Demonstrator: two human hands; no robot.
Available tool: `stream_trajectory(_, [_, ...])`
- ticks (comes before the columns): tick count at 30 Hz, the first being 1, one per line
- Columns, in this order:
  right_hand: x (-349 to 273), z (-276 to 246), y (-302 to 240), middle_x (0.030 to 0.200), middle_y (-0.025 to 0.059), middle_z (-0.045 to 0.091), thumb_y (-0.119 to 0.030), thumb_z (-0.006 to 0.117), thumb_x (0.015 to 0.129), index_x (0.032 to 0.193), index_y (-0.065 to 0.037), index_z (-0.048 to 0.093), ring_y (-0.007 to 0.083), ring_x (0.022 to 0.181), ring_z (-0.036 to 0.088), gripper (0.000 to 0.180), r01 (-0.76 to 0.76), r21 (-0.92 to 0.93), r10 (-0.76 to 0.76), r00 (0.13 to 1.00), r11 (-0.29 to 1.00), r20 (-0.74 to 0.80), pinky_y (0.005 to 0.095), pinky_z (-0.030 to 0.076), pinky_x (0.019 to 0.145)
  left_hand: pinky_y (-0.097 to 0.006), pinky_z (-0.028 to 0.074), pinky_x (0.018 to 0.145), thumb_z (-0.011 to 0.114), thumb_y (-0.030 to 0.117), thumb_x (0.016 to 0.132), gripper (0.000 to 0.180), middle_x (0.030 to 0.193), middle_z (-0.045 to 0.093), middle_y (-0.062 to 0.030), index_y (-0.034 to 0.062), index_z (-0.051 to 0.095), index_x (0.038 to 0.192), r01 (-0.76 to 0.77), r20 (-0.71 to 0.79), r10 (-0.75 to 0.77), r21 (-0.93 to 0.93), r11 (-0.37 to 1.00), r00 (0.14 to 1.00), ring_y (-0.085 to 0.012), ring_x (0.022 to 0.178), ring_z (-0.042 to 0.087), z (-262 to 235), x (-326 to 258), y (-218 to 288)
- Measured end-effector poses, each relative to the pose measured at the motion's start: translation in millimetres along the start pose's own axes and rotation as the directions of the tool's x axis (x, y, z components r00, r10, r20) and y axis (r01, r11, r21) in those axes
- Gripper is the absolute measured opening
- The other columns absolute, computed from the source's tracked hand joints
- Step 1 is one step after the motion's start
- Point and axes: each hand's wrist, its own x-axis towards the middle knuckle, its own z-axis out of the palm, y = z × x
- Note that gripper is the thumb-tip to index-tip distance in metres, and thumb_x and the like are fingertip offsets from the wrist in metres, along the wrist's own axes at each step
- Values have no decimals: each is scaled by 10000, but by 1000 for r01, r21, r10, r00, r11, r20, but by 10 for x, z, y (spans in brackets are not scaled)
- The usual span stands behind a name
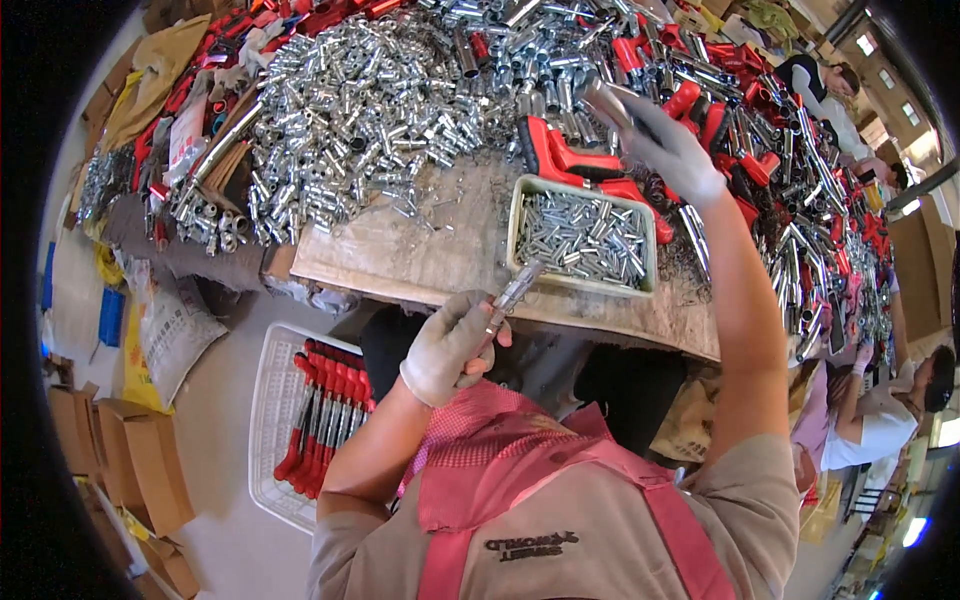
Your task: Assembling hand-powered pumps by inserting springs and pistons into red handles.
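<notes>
My left hand [448, 350], in a whitish glove with bare fingertips, is closed around a slim shiny metal fitting [514, 288]. The fitting tilts up to the right, just off the near edge of a tray. My right hand [672, 150], also gloved and somewhat blurred, reaches out over the table with a chrome tube [606, 106] at its fingers. Below that hand lie red-handled parts [572, 160]. Between my hands stands a pale rectangular tray [512, 235] of small metal pins [582, 235].
A large heap of metal fittings [360, 110] covers the table's [370, 255] left and middle. Red and chrome parts [800, 220] pile up on the right. A white basket [262, 440] of red-handled tools [325, 410] stands by my left arm. Other people [880, 410] sit at the right.
</notes>
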Motion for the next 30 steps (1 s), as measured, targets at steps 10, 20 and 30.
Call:
stream_trajectory(10, [-1298,114,-650,953,87,649,-113,731,722,980,-33,649,169,906,613,283,-42,54,18,923,998,383,296,473,804,-173,253,371,486,281,934,378,850,639,-150,-5,462,1179,117,221,-209,369,922,952,-42,425,338,286,-25,-60])
stream_trajectory(20, [-1517,825,-888,660,2,529,-261,350,991,992,-57,580,41,490,461,307,-411,272,323,892,870,317,184,390,421,-150,332,384,455,365,935,524,972,648,-166,-9,401,1299,195,262,-255,235,952,931,-83,538,565,416,-141,-244])
stream_trajectory(30, [-1503,1091,-820,826,55,557,-180,341,981,1009,-41,565,103,560,512,265,-115,174,76,974,978,213,243,445,534,-199,293,392,477,303,945,337,825,605,-142,22,487,1130,318,226,-303,-34,947,926,-101,457,402,361,-112,-350])
